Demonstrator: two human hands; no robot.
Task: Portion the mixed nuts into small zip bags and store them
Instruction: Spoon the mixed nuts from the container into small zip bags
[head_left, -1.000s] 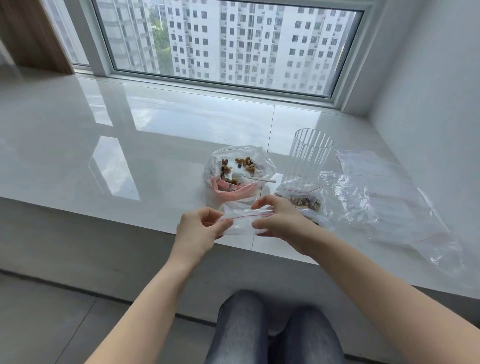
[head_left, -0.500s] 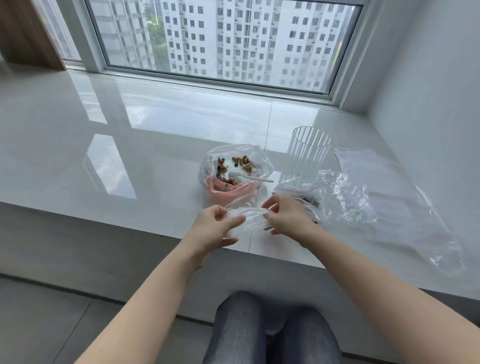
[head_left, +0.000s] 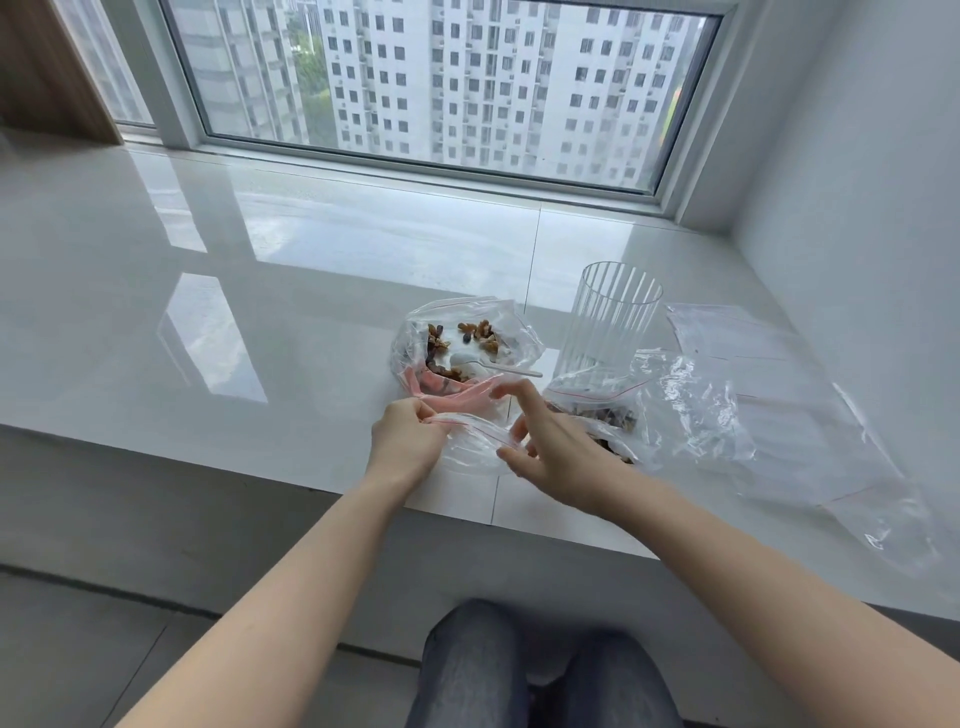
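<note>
A small clear zip bag (head_left: 475, 441) with a red seal line hangs between my hands above the ledge's front edge. My left hand (head_left: 408, 441) pinches its left end. My right hand (head_left: 550, 449) pinches the bag's right side with thumb and curled fingers, index finger raised. Behind them a large open bag of mixed nuts (head_left: 462, 345) sits over a pink bowl, with a white plastic spoon (head_left: 493, 366) in it. A second small zip bag holding nuts (head_left: 608, 410) lies just right of my right hand.
A ribbed clear glass cup (head_left: 613, 317) stands upright behind the filled bag. Empty zip bags (head_left: 753, 384) lie spread to the right, near the white wall. The glossy white ledge (head_left: 208, 322) ends at a front edge just under my wrists. My knees show below.
Both hands moved slightly away from me, toward the nut bowl, with the small bag. My right index finger has lifted off the bag's seal.
</note>
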